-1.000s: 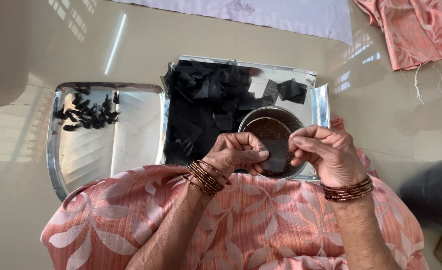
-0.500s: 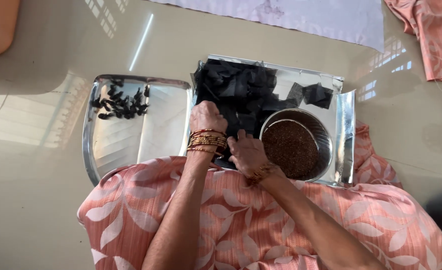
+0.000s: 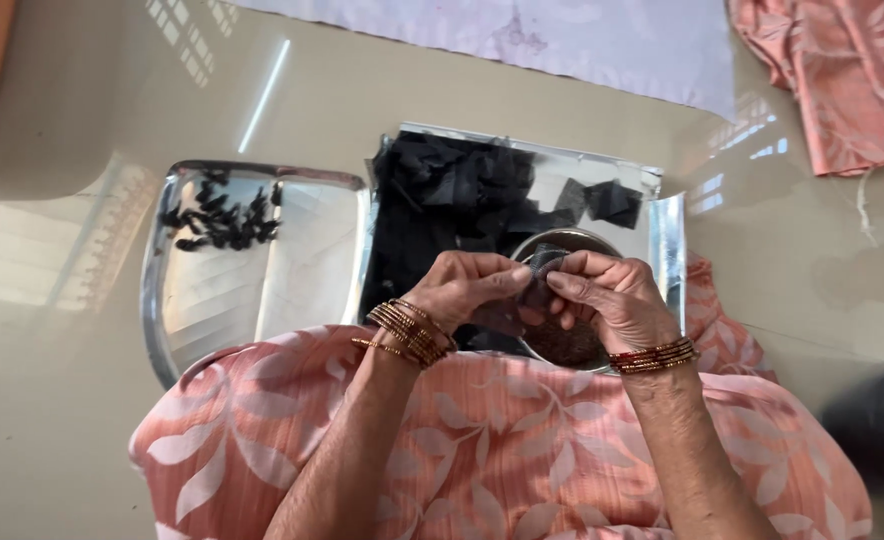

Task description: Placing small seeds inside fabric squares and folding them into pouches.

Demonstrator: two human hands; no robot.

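Head view: both hands (image 3: 542, 290) on black cloth square (image 3: 540, 268) above bowl rim (image 3: 522, 250).

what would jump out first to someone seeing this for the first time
First, the two hands, left hand and right hand, meet at centre, pinching a small black cloth piece over a round bowl of dark grains. Behind them a heap of black cloth squares fills a shiny steel tray. To the left, a second steel tray holds a cluster of small black bundles in its far corner.
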